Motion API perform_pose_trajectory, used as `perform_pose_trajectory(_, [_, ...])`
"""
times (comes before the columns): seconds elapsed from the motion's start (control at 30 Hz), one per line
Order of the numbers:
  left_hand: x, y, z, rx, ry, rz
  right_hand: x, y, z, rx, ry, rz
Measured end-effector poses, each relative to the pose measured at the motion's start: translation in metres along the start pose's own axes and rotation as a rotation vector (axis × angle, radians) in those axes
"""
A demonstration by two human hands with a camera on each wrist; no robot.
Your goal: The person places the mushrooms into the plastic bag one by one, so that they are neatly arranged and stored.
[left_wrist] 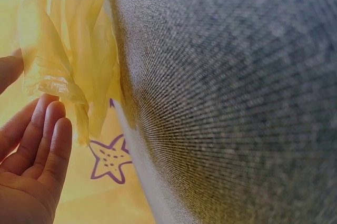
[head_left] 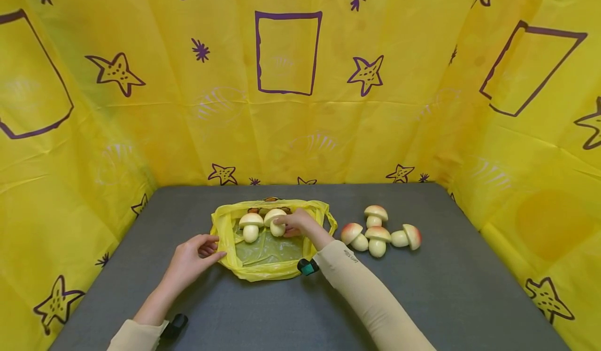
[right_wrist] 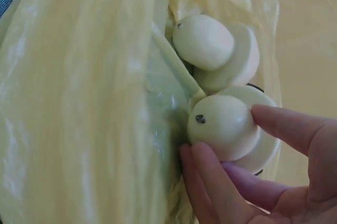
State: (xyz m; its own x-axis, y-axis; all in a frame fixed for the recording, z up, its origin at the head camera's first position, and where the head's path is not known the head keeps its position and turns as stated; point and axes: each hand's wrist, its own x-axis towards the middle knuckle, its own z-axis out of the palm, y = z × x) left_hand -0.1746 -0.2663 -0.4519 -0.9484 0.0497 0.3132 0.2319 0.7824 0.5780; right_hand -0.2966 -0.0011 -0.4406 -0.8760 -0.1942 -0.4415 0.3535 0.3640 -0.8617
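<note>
A yellow plastic bag lies on the table with its mouth spread wide. Inside, against the far wall, a toy mushroom stands beside a second toy mushroom. My right hand reaches in over the right rim and holds this second mushroom by its pale stem, thumb on one side and fingers on the other. My left hand is at the bag's left rim, fingers loosely bent. In the left wrist view its fingertips are right at the bag's gathered edge.
Several more toy mushrooms with reddish caps lie grouped to the right of the bag. The dark grey table is enclosed at the back and sides by yellow cloth printed with stars and frames.
</note>
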Motion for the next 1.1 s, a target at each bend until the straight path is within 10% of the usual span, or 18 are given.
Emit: perform_pose_trajectory(1.1, [0.0008,0.0046,-0.0017,0.015,0.002,-0.007,-0.0083,-0.0042,-0.0055,-0.134,-0.001,0.045])
